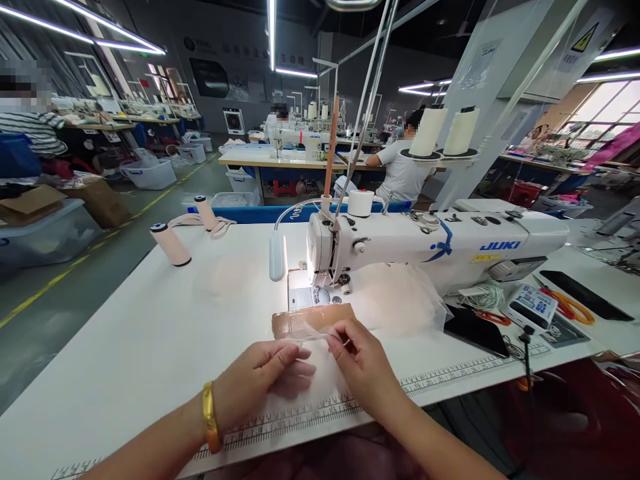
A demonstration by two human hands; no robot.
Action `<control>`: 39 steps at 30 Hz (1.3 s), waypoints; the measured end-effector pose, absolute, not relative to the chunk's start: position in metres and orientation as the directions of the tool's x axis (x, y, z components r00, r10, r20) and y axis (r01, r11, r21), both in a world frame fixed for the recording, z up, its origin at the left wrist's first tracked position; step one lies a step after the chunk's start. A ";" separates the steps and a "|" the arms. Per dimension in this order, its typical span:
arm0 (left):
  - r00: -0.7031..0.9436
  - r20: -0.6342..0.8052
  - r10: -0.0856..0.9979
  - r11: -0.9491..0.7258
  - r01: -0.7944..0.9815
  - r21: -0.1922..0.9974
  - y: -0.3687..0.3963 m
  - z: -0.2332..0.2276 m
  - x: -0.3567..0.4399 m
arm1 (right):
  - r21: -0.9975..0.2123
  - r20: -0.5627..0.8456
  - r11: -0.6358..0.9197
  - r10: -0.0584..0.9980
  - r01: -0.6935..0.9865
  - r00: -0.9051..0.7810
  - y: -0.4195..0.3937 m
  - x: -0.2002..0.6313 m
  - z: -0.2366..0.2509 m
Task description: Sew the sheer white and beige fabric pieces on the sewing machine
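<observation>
Your right hand has its fingers closed in a pinch on the near edge of a sheer, pale pink piece of mesh fabric; your left hand lies with its fingers extended and nearly flat, pressing the same piece down on the white surface rather than gripping it. The fabric lies between both hands, just in front of the brown tape patch at the needle plate of the white JUKI sewing machine. Keep the pinch light: material this thin will likely stretch or pucker under tension. Use the flat left fingers to hold the layer still while the right fingers align the edge. Square the edge against the printed ruler strip along the front of the surface before advancing it toward the lit presser-foot area. Keep fingertips to the near side of the tape patch, clear of the needle. A loose heap of similar pale mesh lies under the machine arm, just beyond the right hand; keep it from dragging into the feed path. Two pink thread spools lie well apart on the left, and orange-handled scissors rest on the right near a black phone. Whether the needle is threaded cannot be determined here.
</observation>
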State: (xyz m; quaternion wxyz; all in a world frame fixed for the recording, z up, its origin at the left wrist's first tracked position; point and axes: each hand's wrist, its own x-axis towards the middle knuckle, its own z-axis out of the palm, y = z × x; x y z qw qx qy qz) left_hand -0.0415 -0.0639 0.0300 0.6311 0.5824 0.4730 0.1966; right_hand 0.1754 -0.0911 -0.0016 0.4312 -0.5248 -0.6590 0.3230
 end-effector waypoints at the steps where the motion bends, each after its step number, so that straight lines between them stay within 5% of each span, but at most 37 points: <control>1: 0.506 -0.419 0.754 0.257 0.360 0.897 -0.059 0.033 -0.051 | -0.920 0.159 0.173 0.985 0.350 -0.069 -0.091 0.177 -0.002; 3: 0.517 -0.418 0.747 0.135 0.498 0.857 -0.046 0.040 -0.067 | -0.971 0.045 0.069 0.993 0.230 -0.108 -0.090 0.179 -0.003; 7: 0.422 -0.191 0.886 -0.130 0.621 0.773 -0.022 0.047 -0.066 | -0.998 -0.018 -0.007 0.983 0.063 -0.180 -0.092 0.173 -0.005; 11: 0.502 -0.160 0.850 -0.227 0.622 0.749 -0.006 0.037 -0.034 | -0.999 -0.043 -0.049 0.975 -0.019 -0.217 -0.094 0.174 -0.008; 15: 0.573 -0.179 0.800 -0.228 0.566 0.792 0.000 0.026 -0.016 | -0.957 -0.068 -0.004 0.975 0.289 -0.213 -0.091 0.201 -0.001; 19: 0.567 -0.123 0.815 -0.246 0.530 0.811 -0.002 0.024 -0.015 | -0.780 0.052 0.230 0.950 0.581 -0.307 -0.074 0.220 0.026; 25: 0.532 -0.121 0.838 -0.160 0.453 0.877 -0.004 0.022 -0.016 | -0.792 0.022 0.285 0.897 0.540 -0.441 -0.031 0.195 0.036; 30: 0.490 -0.174 0.854 -0.084 0.461 0.883 -0.007 0.021 -0.018 | -0.898 0.036 0.207 0.914 0.388 -0.404 -0.022 0.190 0.017; 39: 0.477 -0.123 0.870 -0.116 0.440 0.891 -0.009 0.020 -0.011 | -0.899 0.091 0.221 0.939 0.378 -0.332 -0.028 0.192 0.010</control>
